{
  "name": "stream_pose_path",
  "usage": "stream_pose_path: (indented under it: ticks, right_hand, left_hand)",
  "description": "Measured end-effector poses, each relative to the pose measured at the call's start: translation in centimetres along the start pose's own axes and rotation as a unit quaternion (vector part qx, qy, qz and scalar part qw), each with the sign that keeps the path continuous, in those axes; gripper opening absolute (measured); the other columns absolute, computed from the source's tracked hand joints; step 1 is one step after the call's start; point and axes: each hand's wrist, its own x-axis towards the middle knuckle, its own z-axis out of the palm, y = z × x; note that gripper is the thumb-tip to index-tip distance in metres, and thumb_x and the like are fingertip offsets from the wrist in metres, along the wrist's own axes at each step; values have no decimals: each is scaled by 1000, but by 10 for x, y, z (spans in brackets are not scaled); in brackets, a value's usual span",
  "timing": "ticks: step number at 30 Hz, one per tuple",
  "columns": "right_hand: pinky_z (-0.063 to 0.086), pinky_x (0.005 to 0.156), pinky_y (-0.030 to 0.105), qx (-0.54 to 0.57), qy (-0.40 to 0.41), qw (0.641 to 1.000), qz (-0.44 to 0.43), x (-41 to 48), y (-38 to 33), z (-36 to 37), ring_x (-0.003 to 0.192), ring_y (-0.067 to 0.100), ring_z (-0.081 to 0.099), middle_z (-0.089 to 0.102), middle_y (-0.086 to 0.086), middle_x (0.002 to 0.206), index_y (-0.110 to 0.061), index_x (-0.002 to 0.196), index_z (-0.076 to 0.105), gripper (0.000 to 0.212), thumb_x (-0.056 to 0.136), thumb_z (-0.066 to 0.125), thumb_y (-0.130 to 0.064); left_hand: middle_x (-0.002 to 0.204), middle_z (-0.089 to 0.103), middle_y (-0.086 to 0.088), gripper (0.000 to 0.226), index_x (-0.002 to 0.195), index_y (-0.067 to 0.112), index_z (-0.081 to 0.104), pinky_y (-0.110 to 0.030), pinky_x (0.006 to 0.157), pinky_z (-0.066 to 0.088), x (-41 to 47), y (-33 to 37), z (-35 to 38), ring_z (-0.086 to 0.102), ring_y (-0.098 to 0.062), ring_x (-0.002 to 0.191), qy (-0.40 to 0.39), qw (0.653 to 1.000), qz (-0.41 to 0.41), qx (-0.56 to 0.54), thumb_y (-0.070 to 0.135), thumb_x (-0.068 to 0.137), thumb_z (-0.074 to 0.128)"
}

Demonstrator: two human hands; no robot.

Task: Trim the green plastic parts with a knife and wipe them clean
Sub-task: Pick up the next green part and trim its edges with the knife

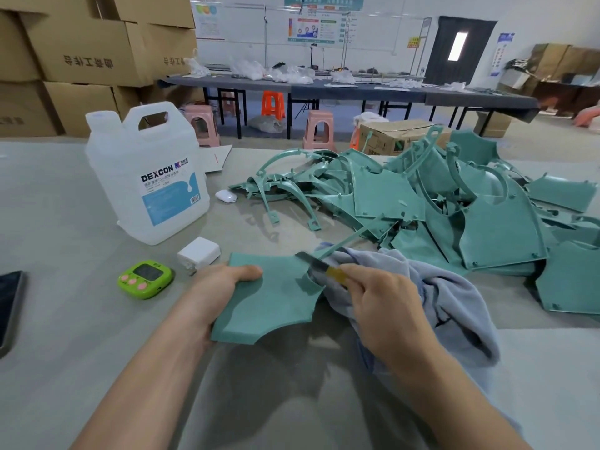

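Note:
My left hand [216, 289] grips the left edge of a flat green plastic part [269, 300], thumb on top, holding it above the table. My right hand [378, 303] grips a yellow utility knife [319, 266]; its dark blade lies against the part's far right corner, where a thin green sprue strip [352, 237] sticks out. A blue-grey cloth [454, 300] lies bunched under and behind my right hand. A big heap of green plastic parts [438, 203] covers the table to the right.
A large translucent jug of liquid labelled DEXCON [146, 177] stands at the left. Near it lie a white charger [199, 253], a green timer [144, 279], a white earbud case [226, 195] and a phone [9, 306] at the left edge. Cardboard boxes, stools and long tables stand behind.

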Motion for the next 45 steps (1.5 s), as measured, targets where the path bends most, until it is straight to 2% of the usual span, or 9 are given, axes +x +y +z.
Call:
stream_pose_path:
  ticks: [2,6,13,21,28,33,35,39,45]
  right_hand:
    - [41,59,12,61,105,992,-45,1,1,-7,64,14,54,60,-9,74,-23,111,71,25,99,54,-9]
    - [27,49,18,42,167,985,-17,1,4,-13,57,17,43,50,-6,60,-23,72,56,28,88,60,0]
    - [16,53,37,45,260,951,161,11,24,-24,53,21,34,44,-5,58,-14,80,59,24,102,50,-14]
    - [33,50,20,80,187,977,-65,-6,-5,-13,50,8,45,63,-7,63,-25,108,79,25,94,66,-8]
    - [26,54,36,64,275,951,127,10,22,-21,56,27,44,53,-1,59,-14,84,66,18,99,56,-12]
    - [47,54,31,103,182,973,-95,-13,-10,-15,56,13,54,67,-11,68,-28,104,79,22,94,68,-13]
    - [48,52,36,76,169,979,-86,-7,-9,-11,55,18,55,67,-5,65,-29,100,79,21,94,65,-14]
    - [29,53,34,41,263,958,106,8,17,-20,57,28,47,56,-1,61,-16,89,72,18,98,56,-15]
    - [42,56,30,101,207,971,-66,-7,-5,-9,58,15,53,67,-5,71,-28,104,78,21,95,64,-15]
  left_hand:
    - [76,76,-18,11,93,3,73,-31,39,52,-1,1,0,71,-29,51,-4,1000,1,-4,10,84,74]
    - [76,76,-18,12,93,3,73,-31,40,53,-2,1,0,70,-29,50,-7,1000,-8,-9,10,84,74]
    - [81,76,-19,16,97,3,72,-33,45,55,0,-2,-2,72,-32,57,-1,1000,-10,-8,11,83,74]
    - [77,76,-18,18,91,3,73,-32,41,53,0,-1,-4,71,-31,52,17,1000,-23,-3,14,78,78]
    - [71,75,-18,13,88,1,72,-31,37,50,-1,-2,-2,69,-30,48,17,1000,-24,4,10,80,76]
    - [80,76,-19,20,94,1,73,-32,41,53,2,-2,-4,71,-30,53,7,999,-42,-9,14,80,77]
    - [87,77,-19,24,98,2,74,-32,45,55,4,-2,-7,72,-30,58,-9,998,-53,-19,17,80,76]
    - [86,77,-19,26,100,2,72,-34,44,55,5,-2,-10,72,-30,56,-2,998,-52,-22,15,78,77]
    - [91,77,-19,27,100,3,74,-37,53,61,4,-3,-10,75,-33,67,-34,998,-57,-17,18,78,76]
